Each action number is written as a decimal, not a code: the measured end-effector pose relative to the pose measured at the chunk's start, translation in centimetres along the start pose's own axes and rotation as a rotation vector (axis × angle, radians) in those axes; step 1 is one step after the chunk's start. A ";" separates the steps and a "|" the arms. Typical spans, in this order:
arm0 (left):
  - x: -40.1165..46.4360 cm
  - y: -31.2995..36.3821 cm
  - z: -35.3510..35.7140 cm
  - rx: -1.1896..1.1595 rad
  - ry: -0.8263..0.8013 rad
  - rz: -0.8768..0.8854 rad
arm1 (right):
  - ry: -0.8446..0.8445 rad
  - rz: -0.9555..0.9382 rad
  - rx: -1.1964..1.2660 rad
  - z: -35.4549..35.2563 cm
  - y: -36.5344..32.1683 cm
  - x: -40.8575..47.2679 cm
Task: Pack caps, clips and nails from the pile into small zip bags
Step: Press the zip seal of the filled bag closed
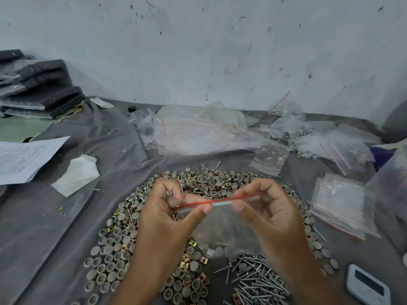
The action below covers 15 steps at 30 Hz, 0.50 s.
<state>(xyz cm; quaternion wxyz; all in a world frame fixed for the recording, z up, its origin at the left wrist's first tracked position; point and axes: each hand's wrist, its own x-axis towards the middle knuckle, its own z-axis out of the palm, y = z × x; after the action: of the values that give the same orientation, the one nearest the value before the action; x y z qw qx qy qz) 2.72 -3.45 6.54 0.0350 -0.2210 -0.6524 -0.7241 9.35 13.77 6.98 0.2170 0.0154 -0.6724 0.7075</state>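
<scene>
Nails (255,276) heaped just below wrists. Zip bag (222,227) hangs between hands, red seal strip running left-right. Left hand (167,214) pinches left end, spare nails in curled fingers; right hand (266,208) pinches right end. Likely next: press seal along strip.

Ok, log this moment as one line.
left hand: pinches zip bag seal | right hand: pinches seal | bag: holds nails, caps

surface: grey cloth (66,216) under my work | centre: pile (123,243) of caps, clips, nails (259,280) | far side: loose clear bags (198,128) | right: stack of empty zip bags (343,203) | left: paper sheets (24,157), white tissue (77,172)
</scene>
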 end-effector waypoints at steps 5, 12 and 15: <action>-0.2 0.6 0.2 -0.053 0.063 0.014 | 0.103 -0.010 0.045 0.4 0.2 0.1; -0.4 0.0 0.1 -0.191 0.083 -0.026 | 0.085 0.022 0.169 -0.1 0.3 0.5; -0.2 -0.5 -0.2 -0.177 0.077 0.031 | -0.066 0.106 0.220 -1.0 0.4 0.5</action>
<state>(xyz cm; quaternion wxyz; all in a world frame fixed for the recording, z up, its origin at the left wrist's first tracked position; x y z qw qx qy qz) 2.72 -3.58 6.00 0.0519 -0.2052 -0.5806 -0.7862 9.05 14.89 6.63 0.1541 0.0268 -0.5972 0.7867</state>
